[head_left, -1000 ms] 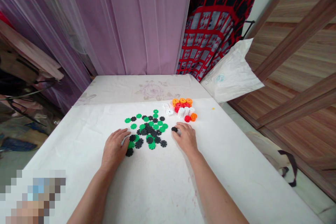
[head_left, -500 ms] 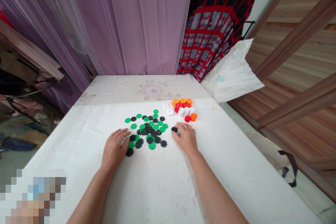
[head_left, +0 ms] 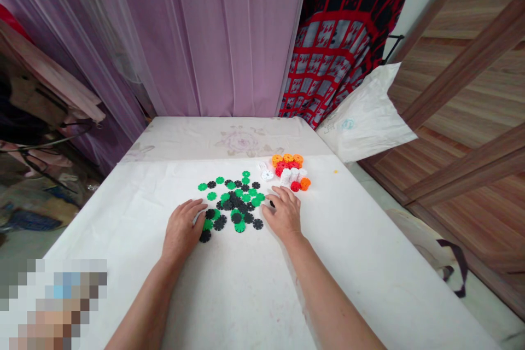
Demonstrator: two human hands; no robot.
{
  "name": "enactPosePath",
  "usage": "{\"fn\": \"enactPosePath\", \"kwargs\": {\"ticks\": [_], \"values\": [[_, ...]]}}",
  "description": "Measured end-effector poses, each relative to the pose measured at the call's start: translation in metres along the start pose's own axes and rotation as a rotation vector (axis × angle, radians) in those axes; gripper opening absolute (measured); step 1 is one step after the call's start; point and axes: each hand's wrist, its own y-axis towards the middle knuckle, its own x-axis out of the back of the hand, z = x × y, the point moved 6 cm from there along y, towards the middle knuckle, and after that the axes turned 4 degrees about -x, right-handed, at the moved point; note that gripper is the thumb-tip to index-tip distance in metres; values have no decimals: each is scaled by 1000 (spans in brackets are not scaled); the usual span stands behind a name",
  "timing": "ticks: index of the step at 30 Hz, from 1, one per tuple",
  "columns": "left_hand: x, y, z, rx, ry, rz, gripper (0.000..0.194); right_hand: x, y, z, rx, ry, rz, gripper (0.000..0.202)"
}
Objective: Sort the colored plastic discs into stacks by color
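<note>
Green snowflake discs (head_left: pixel 202 187) and black snowflake discs (head_left: pixel 220 222) lie loosely scattered and overlapping on the white-covered table (head_left: pixel 238 295). At the left edge of this spread rests my left hand (head_left: pixel 183 229), fingers slightly apart, thumb beside the nearest discs and holding nothing visible. My right hand (head_left: pixel 285 214) is over the table on the right side, thumb and index finger spread apart with their tips by the green discs. Between them a small black stack of discs (head_left: pixel 272 203) shows, partly hidden by the hand; it appears to stand on the table.
Beyond my right hand stand stacks of orange discs (head_left: pixel 288 158), red discs (head_left: pixel 282 168) and white discs (head_left: pixel 286 177). A single orange disc (head_left: pixel 305 184) lies in front. A white bag (head_left: pixel 369 115) hangs at the table's right edge; a purple curtain (head_left: pixel 213 38) is behind.
My right hand has opened its pinch around the black discs and shifted left toward the scattered pieces. The left hand stays by the spread; the whole view has shifted slightly.
</note>
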Motion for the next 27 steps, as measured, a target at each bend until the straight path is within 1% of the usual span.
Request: {"fn": "enactPosePath", "kwargs": {"ticks": [3,6,8,11,14,15,19,24,27], "values": [[0,0,0,8,-6,6,36,0,-4,14,85,24,19,13],[0,0,0,10,-6,7,36,2,-11,20,134,66,37,16],[0,0,0,10,-8,3,36,5,-18,20,130,93,50,16],[-1,-1,0,11,-9,6,35,8,-31,17,116,100,75,11],[-2,-1,0,12,-7,6,35,11,-40,15,89,44,92,21],[-2,-1,0,12,-7,4,35,11,-42,15,78,27,96,21],[-2,-2,0,11,-7,-4,35,12,-42,17,71,12,116,14],[-2,-2,-1,6,-6,-16,36,11,-42,19,95,6,149,22],[-1,-2,-1,11,-4,-17,36,12,-43,20,99,23,129,17]]}}
